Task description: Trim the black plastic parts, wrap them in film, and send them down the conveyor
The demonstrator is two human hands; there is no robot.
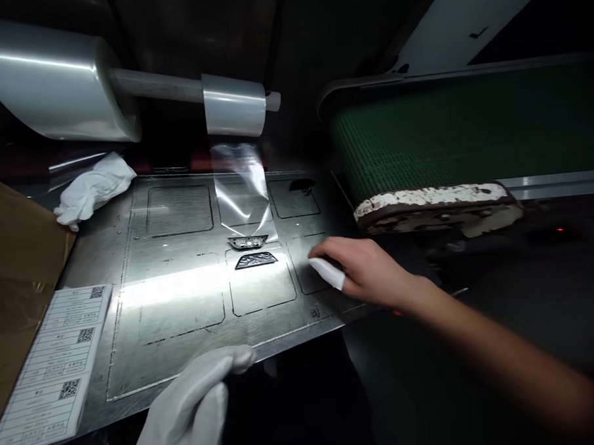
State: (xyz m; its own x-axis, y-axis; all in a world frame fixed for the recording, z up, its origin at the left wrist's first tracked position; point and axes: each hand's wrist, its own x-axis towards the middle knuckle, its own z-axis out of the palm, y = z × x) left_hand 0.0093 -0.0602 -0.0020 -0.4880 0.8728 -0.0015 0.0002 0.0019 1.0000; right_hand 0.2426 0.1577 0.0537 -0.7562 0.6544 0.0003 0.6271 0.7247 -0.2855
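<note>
On the metal plate [179, 359] lie two small dark trapezoid pieces. The rear piece [248, 242] shows a grey, detailed inside and touches the end of a clear film strip [241, 185]. Just in front is the other piece [256, 260], with a dark patterned face. My right hand [365, 265], bare except for a white cover on the thumb, hovers right of both pieces. Its thumb and forefinger are slightly apart, with nothing visible between them. My left hand [187, 411], in a white glove, is at the plate's front edge, fingers loosely bent and apart, holding nothing visible.
Behind the plate, a wide film roll [49, 82] and a narrow one [235, 104] share a bar. A crumpled white cloth [96, 188], cardboard box [18, 261] and label sheets [57, 364] are at left. A green conveyor belt [450, 124] with a worn end stands at right.
</note>
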